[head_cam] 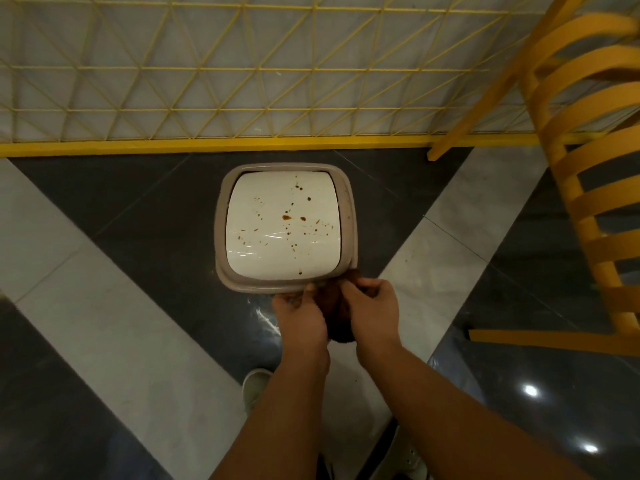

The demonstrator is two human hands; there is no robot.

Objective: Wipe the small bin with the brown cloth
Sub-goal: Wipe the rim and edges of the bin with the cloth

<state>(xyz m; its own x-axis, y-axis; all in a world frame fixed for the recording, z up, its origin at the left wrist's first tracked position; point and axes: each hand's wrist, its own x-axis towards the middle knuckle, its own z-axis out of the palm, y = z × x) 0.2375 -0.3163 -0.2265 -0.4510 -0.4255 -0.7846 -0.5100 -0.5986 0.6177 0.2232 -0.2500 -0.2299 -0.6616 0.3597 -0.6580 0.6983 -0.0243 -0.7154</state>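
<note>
Bin: small bin [221, 237] on the dark floor [138, 209], white lid [282, 225] spattered brown
Cloth: brown cloth [337, 315] bunched at near rim
Hands: left hand [299, 315], right hand [372, 306], fingers [349, 289] clenched on cloth
Tip: spread flat, sweep across spots

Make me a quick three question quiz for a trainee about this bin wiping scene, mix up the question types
1. True or false: the brown cloth is already rubbing the stains in the middle of the white lid.
2. Which hands hold the cloth? A. left hand only B. right hand only C. both
3. Fill in: the yellow chair stands to the ____ of the small bin in the picture.

Key:
1. False. The cloth is bunched between the left hand and right hand at the bin's near rim, and the brown spots are not yet wiped.
2. C
3. right
</note>
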